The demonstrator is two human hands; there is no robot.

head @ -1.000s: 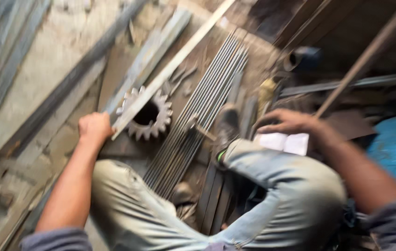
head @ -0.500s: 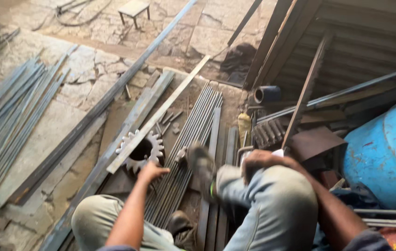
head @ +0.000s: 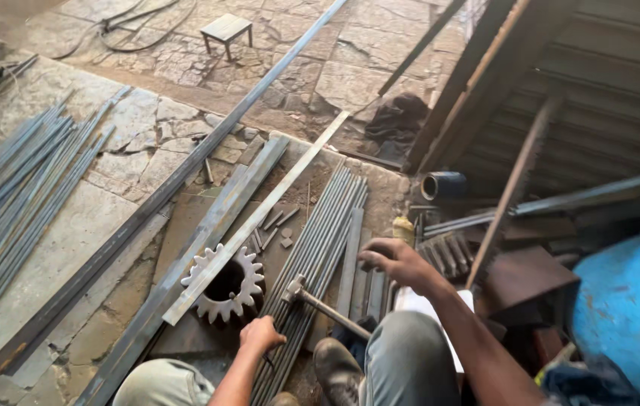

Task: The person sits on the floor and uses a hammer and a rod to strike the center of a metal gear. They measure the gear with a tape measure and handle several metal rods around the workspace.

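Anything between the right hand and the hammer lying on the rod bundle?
Nothing visible. The right hand hovers open above the flat bars, and the hammer lies just left of it on the rod bundle, handle toward the knee. The left hand rests on the rods, clear of that path.

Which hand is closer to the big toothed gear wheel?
Left. The left hand is just right of the gear wheel, over the bundle of rods. The right hand is farther right, beyond the hammer.

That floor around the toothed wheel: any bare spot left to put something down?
Bare stone lies between the rod pile at far left and the long angle bar. Around the gear wheel, rod bundle, hammer and both hands, left and right, it's crowded.
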